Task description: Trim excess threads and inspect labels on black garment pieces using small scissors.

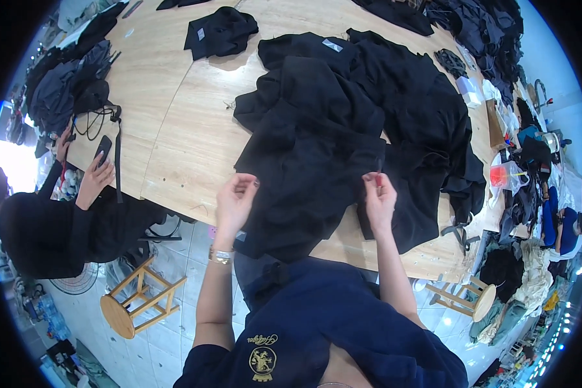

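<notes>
A black garment (313, 152) lies spread on the wooden table in front of me, its near end reaching the table edge by my body. My left hand (235, 199) is over its left edge, fingers curled together; whatever they may pinch is too small to make out. In my right hand (381, 197), at the garment's right side, a small red-handled tool (379, 182) is gripped between thumb and fingers. Its thin tip points away from me, and its exact kind does not show. More black garments (410, 97) lie heaped beyond and to the right.
A folded black garment (223, 32) rests farther back on the table (174, 139). At the left, another person's hand (97, 181) holds a dark phone (103, 150) beside dark clothes. Wooden stools (132, 317) stand on the tiled floor. A plastic cup (500, 176) is at the right edge.
</notes>
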The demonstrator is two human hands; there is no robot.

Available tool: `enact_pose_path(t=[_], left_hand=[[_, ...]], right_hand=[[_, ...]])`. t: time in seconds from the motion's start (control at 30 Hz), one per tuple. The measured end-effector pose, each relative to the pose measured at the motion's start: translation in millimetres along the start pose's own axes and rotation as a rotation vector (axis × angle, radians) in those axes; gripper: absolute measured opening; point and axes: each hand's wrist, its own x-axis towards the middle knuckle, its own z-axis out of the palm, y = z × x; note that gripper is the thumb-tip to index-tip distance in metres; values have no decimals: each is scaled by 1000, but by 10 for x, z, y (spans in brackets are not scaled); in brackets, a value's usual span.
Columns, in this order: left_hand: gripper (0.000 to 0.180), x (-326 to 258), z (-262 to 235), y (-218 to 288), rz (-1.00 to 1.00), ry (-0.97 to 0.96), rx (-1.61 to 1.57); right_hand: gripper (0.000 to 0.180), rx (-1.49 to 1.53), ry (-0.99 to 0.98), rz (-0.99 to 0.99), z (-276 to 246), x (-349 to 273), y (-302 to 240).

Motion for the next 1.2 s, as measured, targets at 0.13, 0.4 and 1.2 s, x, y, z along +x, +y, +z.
enact_pose_path(t=[0.13, 0.4, 1.2], left_hand=[[26, -111, 268, 75, 178, 15, 418], [31, -192, 137, 5, 205, 156, 603], [19, -231, 152, 300, -302, -83, -1080]], right_hand=[[9, 47, -171, -14, 303, -111, 35], [5, 24, -116, -11, 207, -118, 58], [22, 294, -310, 36, 556, 305, -400]])
